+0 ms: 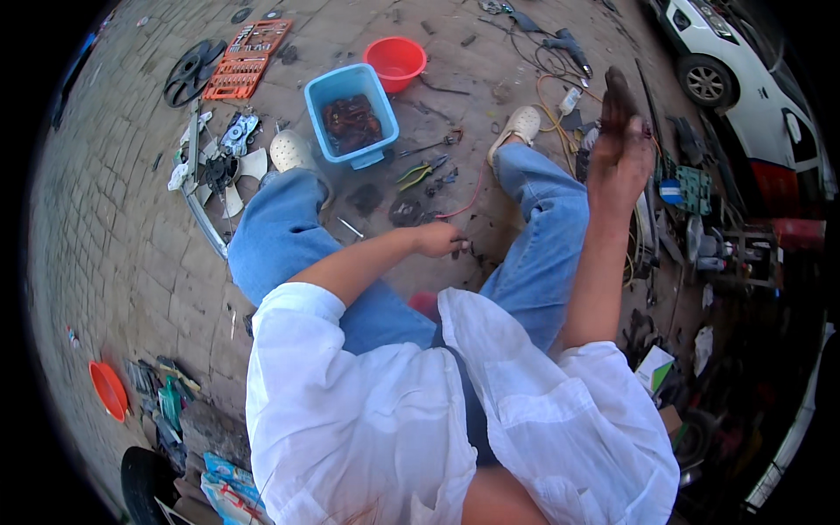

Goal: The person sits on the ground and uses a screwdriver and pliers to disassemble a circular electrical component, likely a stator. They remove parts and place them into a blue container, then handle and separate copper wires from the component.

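My left hand hangs low between my knees, fingers curled in and dark with grime. Whether anything small sits in them is hidden. Raised at the right, my right hand has its fingers stretched out, blackened and holding nothing. On the paving ahead stands a light blue basin containing dark brown liquid with dark parts in it. Close by lie pliers with yellow-green handles, a thin red wire and a small metal rod.
A red basin stands behind the blue one. An orange socket set, a black fan and a white-bladed fan lie left. To the right are a corded power tool, a green case and a white car.
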The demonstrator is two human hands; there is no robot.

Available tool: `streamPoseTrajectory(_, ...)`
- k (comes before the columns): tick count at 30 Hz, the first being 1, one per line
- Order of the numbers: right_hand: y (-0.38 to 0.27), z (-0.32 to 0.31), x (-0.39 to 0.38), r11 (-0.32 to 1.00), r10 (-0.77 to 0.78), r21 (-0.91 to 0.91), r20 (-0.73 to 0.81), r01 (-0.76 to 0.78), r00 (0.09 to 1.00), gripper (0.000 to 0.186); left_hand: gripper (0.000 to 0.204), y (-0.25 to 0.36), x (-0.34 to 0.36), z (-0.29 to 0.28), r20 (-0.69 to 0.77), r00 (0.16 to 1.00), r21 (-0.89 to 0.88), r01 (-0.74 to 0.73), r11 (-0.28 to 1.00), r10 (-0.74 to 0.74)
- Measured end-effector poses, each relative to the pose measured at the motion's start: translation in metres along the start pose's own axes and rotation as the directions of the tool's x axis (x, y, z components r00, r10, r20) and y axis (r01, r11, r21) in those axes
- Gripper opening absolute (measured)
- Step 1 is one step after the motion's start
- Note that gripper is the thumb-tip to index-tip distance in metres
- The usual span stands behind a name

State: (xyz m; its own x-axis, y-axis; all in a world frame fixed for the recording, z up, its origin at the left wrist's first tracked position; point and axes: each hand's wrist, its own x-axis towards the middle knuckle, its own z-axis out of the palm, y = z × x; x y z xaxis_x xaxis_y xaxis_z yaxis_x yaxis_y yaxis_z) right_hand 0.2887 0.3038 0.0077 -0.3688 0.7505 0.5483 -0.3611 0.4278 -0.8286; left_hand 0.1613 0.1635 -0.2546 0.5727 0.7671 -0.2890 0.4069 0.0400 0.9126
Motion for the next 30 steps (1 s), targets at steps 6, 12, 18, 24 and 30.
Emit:
streamPoseTrajectory(6,-0.001,-0.054,-0.037,0.71,0.168,-0.7,0.275,0.078,0.947,0.032,0.034,0.016,-0.037,-0.042,0.055,0.984,0.118,0.16,0.98,-0.167)
streamPoseTrajectory(12,-0.007,-0.077,-0.054,0.89,0.295,-0.432,0.295,-0.149,0.909,0.038,0.032,0.033,-0.063,-0.087,-0.057,0.984,0.306,0.181,0.935,-0.172)
streamPoseTrajectory(18,-0.016,-0.106,-0.041,0.666,0.446,0.715,-0.153,-0.213,0.882,0.047,0.031,0.07,-0.089,-0.11,-0.021,0.978,0.213,0.205,0.955,-0.205)
streamPoseTrajectory(24,0.001,-0.119,-0.037,0.904,0.348,0.363,-0.314,-0.227,0.883,0.048,0.032,0.113,-0.114,-0.121,-0.008,0.992,0.166,0.129,0.978,-0.129)
streamPoseTrajectory(30,0.019,-0.081,-0.061,0.54,0.369,-0.817,0.446,0.202,0.815,0.035,0.032,0.132,-0.149,-0.155,-0.198,0.98,0.095,0.022,0.995,-0.002)
